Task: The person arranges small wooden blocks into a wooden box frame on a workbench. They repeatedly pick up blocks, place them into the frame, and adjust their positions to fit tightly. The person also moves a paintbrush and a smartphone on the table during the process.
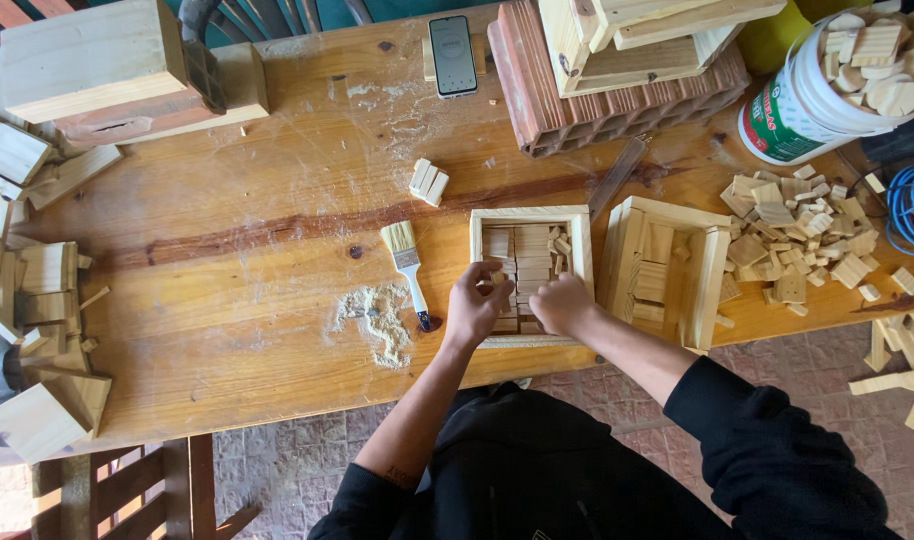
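Observation:
A square pale wooden frame (pixel 580 240) lies on the workbench, filled with several small wooden blocks (pixel 525 250). My left hand (pixel 475 305) rests on the frame's near left part, fingers pinching a small wooden block at the inner edge. My right hand (pixel 560 303) is curled over the blocks at the frame's near right; whether it grips one is hidden. A second wooden frame (pixel 710 280) with loose pieces inside stands tilted just to the right.
A paintbrush (pixel 408 266) lies left of the frame beside a sawdust patch (pixel 379 315). A heap of wood offcuts (pixel 792 235) sits at right, a white bucket (pixel 812 100) of wood pieces behind it. A phone (pixel 452 55), a brick (pixel 577 110) and wood scraps (pixel 37 290) lie around.

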